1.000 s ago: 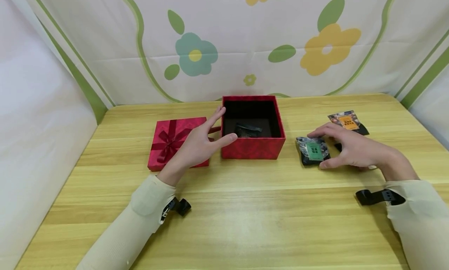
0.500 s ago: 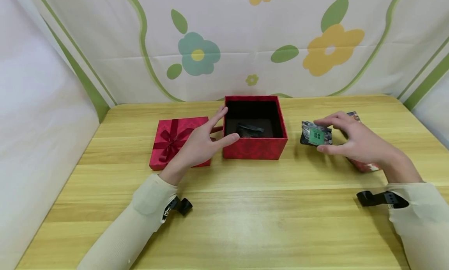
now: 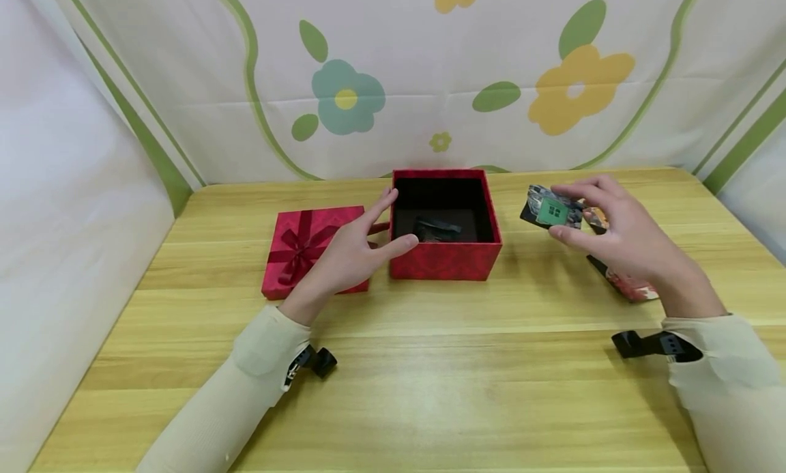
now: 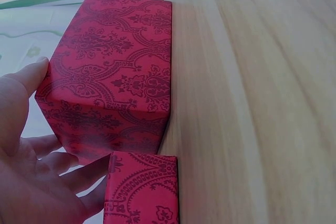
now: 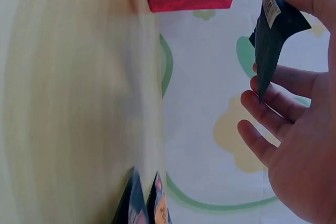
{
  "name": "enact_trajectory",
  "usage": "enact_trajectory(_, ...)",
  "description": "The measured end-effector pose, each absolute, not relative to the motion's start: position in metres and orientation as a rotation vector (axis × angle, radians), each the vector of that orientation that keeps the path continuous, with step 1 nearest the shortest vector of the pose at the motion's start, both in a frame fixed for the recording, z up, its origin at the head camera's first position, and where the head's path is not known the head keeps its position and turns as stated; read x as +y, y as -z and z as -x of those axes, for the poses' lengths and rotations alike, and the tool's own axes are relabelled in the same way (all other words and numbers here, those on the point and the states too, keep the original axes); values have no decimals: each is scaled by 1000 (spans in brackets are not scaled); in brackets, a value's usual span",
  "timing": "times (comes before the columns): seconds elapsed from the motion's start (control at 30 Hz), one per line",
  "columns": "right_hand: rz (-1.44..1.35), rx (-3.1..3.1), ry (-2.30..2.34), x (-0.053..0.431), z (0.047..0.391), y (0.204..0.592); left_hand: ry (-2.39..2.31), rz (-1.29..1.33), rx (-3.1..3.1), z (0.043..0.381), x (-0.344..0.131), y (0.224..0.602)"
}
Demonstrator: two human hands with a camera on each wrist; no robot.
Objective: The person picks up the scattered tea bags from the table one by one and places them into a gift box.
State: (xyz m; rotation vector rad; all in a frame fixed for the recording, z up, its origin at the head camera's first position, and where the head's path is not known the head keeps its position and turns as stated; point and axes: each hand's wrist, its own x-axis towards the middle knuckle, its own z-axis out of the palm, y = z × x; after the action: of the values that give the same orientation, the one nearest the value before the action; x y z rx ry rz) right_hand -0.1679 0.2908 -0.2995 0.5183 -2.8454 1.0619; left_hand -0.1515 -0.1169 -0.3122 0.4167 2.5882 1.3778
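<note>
a: what is the left hand (image 3: 350, 254) doing?
b: fingers and thumb are spread apart, resting against the left side and near-left corner of a lidless box (image 3: 445, 263) in red patterned paper, black inside.
a: and the right hand (image 3: 632, 234)?
b: it pinches a small dark packet with a green label (image 3: 542, 203) between thumb and fingers, held up off the wood-grain table (image 3: 430, 384), to the right of the box and apart from it. the right wrist view shows the packet's dark back and a white barcode.
a: anything inside the box?
b: a small, shiny black packet (image 3: 437, 228) on its floor; i can't read any print.
a: other packets?
b: two on the table by the right hand, both partly hidden: an orange-labelled packet (image 3: 595, 218) and, nearer the person, a red-and-white printed packet (image 3: 635, 287).
a: left of the box?
b: a flat red lid (image 3: 322, 219) with a dark red ribbon bow (image 3: 299, 252), partly covered by the left hand. whether they touch, i can't tell.
</note>
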Motion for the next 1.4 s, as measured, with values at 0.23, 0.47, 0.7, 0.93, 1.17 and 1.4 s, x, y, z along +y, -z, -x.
enact_trajectory(0.23,-470,-2780,-1009,274,168,292,-1374,-422,2594,152,-117,314)
enact_trajectory(0.47,-487,-2729,-1010,256,170,287,-1378,-424,2594,152,-117,314)
enact_trajectory(0.7,-546,-2693,-1035,238,174,281,-1371,-411,2593,152,-118,313)
enact_trajectory(0.93,-582,-2680,-1123,218,179,276,-1369,-412,2596,151,-117,312)
enact_trajectory(1.17,-624,-2679,-1158,197,185,273,-1378,-403,2590,153,-117,314)
enact_trajectory(1.4,-660,-2688,-1150,180,193,276,-1379,-411,2586,153,-116,313)
